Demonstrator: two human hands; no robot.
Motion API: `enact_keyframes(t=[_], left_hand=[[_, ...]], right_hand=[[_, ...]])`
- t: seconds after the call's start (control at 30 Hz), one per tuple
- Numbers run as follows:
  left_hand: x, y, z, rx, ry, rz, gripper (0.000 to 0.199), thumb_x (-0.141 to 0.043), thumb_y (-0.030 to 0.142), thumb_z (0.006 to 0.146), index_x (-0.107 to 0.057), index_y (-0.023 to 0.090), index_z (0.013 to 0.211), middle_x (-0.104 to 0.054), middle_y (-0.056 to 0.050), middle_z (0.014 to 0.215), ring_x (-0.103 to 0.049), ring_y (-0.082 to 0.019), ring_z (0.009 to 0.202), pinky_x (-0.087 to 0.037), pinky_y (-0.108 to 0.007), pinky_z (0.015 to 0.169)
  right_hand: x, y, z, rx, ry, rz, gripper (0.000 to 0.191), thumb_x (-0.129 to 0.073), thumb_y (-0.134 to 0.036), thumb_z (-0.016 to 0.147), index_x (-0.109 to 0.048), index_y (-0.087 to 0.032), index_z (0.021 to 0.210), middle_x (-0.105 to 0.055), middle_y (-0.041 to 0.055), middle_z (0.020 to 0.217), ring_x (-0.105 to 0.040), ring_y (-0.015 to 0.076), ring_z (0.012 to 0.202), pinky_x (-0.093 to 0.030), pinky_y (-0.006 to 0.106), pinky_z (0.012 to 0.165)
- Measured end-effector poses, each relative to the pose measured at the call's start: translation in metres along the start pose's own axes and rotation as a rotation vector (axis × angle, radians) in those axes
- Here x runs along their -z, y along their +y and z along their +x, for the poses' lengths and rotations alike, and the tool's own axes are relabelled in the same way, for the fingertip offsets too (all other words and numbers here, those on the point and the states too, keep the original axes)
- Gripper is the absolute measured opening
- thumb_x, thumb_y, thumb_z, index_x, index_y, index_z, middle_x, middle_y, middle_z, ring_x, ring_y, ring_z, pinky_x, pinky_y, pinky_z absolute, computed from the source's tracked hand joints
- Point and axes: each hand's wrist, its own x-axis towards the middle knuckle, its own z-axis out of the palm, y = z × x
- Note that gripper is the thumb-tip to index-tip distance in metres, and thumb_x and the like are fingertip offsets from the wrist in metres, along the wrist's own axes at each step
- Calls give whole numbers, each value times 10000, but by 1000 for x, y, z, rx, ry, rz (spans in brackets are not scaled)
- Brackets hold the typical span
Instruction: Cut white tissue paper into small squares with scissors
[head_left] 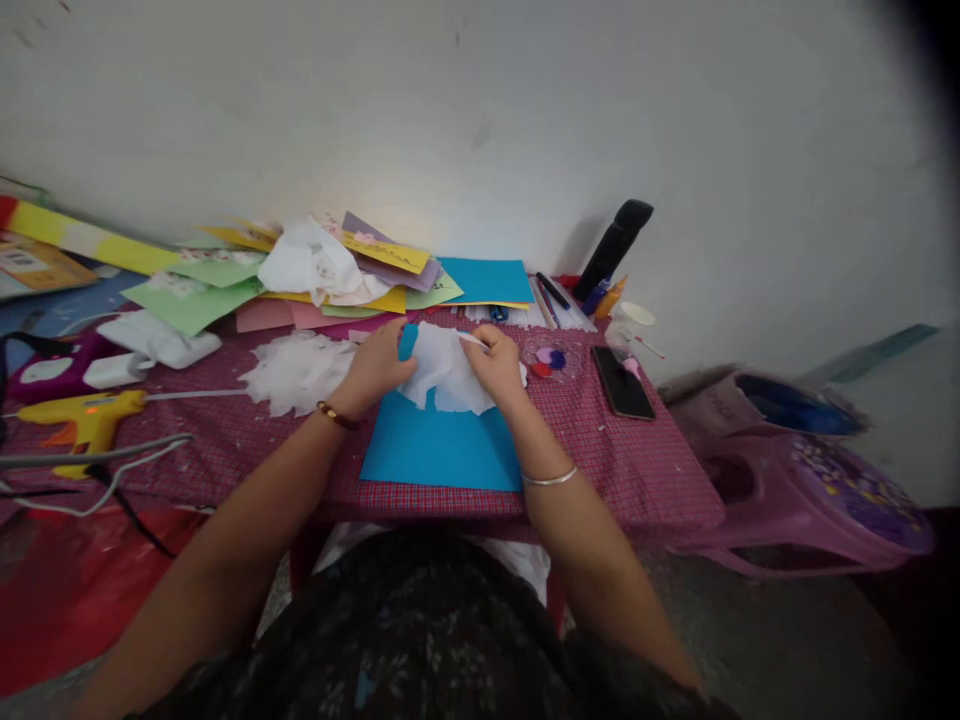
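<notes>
A crumpled sheet of thin white tissue paper [444, 372] lies over the upper part of a bright blue card [442, 450] in front of me. My left hand [380, 362] is at the card's upper left, its thumb by the tissue's left edge and its fingers at the card's far edge; a strip of blue shows between them. My right hand [493, 362] pinches the tissue at its upper right, where a white edge stands up near the fingertips. Just left of my left hand rests a pile of cut white tissue pieces [289, 372].
A yellow glue gun [90, 420] with cables lies at the left. Folded coloured cards [199, 300] are heaped at the back. Right of the card are a small clear tray [551, 360] with coloured discs and a phone [624, 382]. A pink plastic stool [817, 510] stands beyond the table.
</notes>
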Motion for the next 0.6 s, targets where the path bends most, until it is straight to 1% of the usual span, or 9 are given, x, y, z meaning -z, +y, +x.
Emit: enact_keyframes(t=[0.07, 0.1, 0.17, 0.23, 0.27, 0.3, 0.37, 0.43, 0.6], left_hand=[[-3, 2, 1, -138, 43, -113, 762, -714, 214, 640, -468, 126, 1356, -544, -193, 1379, -521, -345, 1253, -418, -467, 1040], [-5, 5, 0, -194, 64, -193, 801, -742, 228, 620, -462, 139, 1366, -517, -188, 1413, -501, -342, 1280, -410, -465, 1056], [-4, 13, -3, -222, 91, -340, 683, -758, 278, 640, -543, 165, 1278, -589, -152, 1334, -564, -305, 1201, -457, -428, 998], [-1, 20, -6, -135, 92, -411, 331, -699, 309, 726, -659, 164, 1021, -708, -96, 1051, -651, -241, 968, -502, -364, 854], [1, 22, -7, -69, 91, -432, 187, -665, 306, 758, -670, 160, 876, -714, -65, 887, -653, -208, 838, -498, -332, 770], [3, 23, -7, -5, 93, -461, 143, -646, 300, 773, -653, 158, 758, -685, -37, 750, -628, -179, 725, -475, -302, 688], [8, 22, -6, 96, 100, -581, 181, -663, 297, 757, -614, 154, 656, -611, 0, 616, -552, -136, 594, -402, -261, 569], [11, 19, -4, 173, 102, -772, 184, -715, 290, 710, -612, 149, 653, -582, 16, 587, -502, -111, 546, -349, -239, 519], [11, 16, 0, 293, 58, -1163, 177, -757, 234, 665, -604, 146, 644, -582, 20, 588, -501, -90, 524, -387, -225, 525]], right_hand=[[-2, -2, -2, 38, -28, 29, 225, -514, -311, 810, -417, -230, 624, -479, -19, 650, -485, 167, 664, -344, 281, 621], [-3, -4, -3, 55, -46, 42, 212, -521, -294, 800, -429, -228, 620, -491, -15, 656, -496, 169, 674, -352, 285, 635], [-4, -7, -5, 79, -82, 67, 201, -534, -273, 785, -449, -223, 610, -512, -10, 666, -517, 173, 694, -368, 291, 664], [-4, -9, -5, 75, -95, 90, 210, -554, -289, 788, -468, -221, 609, -526, -7, 676, -527, 175, 707, -381, 297, 685], [-4, -9, -5, 59, -85, 100, 224, -563, -312, 794, -472, -222, 610, -523, -8, 673, -522, 176, 703, -385, 299, 683], [-3, -8, -4, 34, -68, 111, 240, -569, -338, 801, -475, -223, 612, -516, -9, 663, -513, 176, 691, -388, 300, 672], [-2, -1, -2, -35, -25, 138, 247, -561, -386, 815, -497, -226, 637, -505, -13, 636, -489, 172, 648, -389, 295, 628], [-2, 8, 2, -107, 8, 178, 235, -533, -414, 830, -542, -221, 694, -526, -10, 632, -487, 167, 619, -390, 286, 585], [-2, 29, 8, -211, 38, 277, 265, -529, -449, 830, -601, -195, 802, -619, 29, 723, -559, 180, 659, -434, 290, 569]])
